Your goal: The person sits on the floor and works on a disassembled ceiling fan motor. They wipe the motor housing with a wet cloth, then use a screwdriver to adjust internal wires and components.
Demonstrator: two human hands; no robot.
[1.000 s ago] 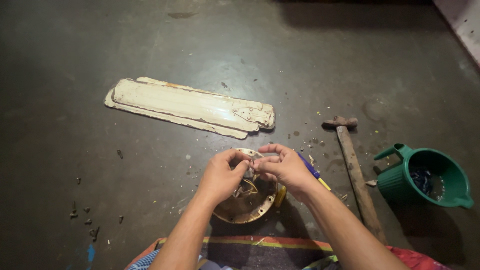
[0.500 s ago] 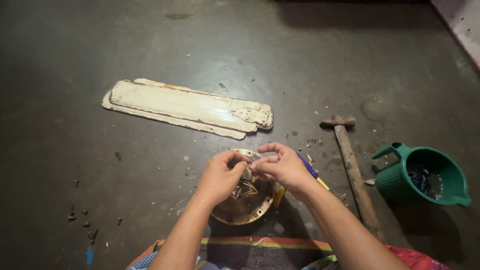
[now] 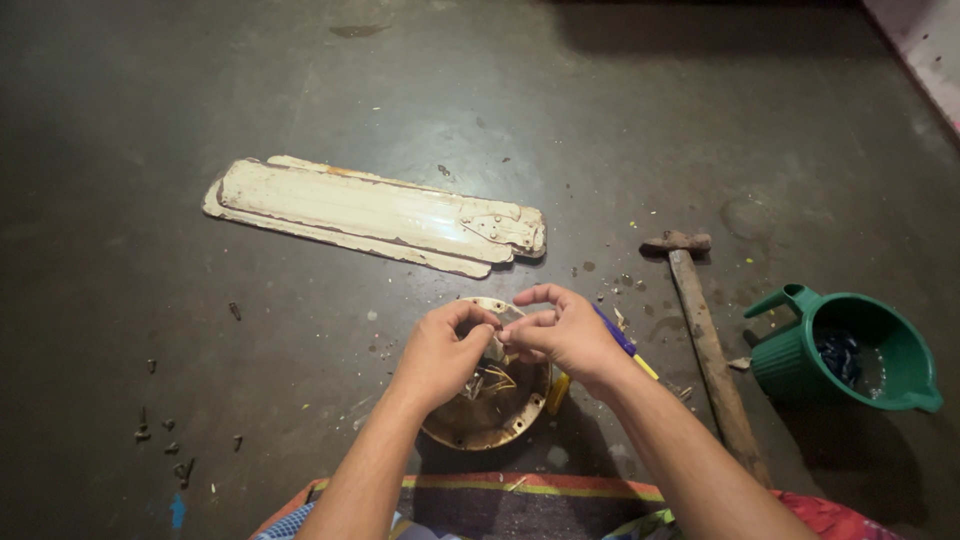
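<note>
A round, rusty metal housing (image 3: 478, 425) with thin wires inside lies on the dark floor right in front of me. Over it my left hand (image 3: 440, 355) and my right hand (image 3: 560, 335) meet, thumbs and fingertips pinched together on a small piece at the housing's far rim. What that piece is I cannot make out. A tool with a blue and yellow handle (image 3: 620, 345) lies under my right wrist.
Stacked cream fan blades (image 3: 370, 212) lie beyond the housing. A hammer (image 3: 705, 340) with a wooden handle rests to the right, next to a green plastic jug (image 3: 850, 352). Small screws (image 3: 165, 440) are scattered at left. A striped cloth (image 3: 520, 500) covers my lap.
Both hands stay pinched over the housing with only slight finger movement. The view has shifted a little.
</note>
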